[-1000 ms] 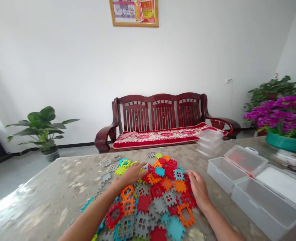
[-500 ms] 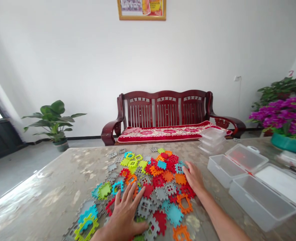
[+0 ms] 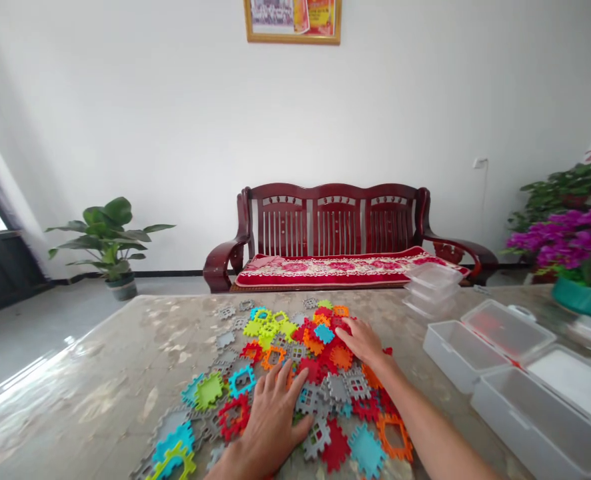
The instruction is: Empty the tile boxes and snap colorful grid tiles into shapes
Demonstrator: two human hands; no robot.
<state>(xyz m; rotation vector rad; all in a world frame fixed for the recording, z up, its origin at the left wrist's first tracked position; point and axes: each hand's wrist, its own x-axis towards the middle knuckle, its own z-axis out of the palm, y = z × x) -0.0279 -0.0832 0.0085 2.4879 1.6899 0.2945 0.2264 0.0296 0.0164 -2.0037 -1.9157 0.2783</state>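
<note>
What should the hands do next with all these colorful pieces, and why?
Maybe the right hand could pick up the blue piece just beside its fingers. That looks like an easy grab, because the piece lies uncovered on top of the heap, while the left hand is farther away, with its fingers spread.

The left hand (image 3: 274, 419) has drawn back from the lime pieces (image 3: 269, 325) — they lie uncovered beyond its fingertips — and now spreads over the nearer pieces (image 3: 317, 438). The right hand (image 3: 361, 341) has shifted inward, closer to the left, over red pieces (image 3: 320, 365); the pale-blue window piece formerly at its fingertips is out of sight.
</note>
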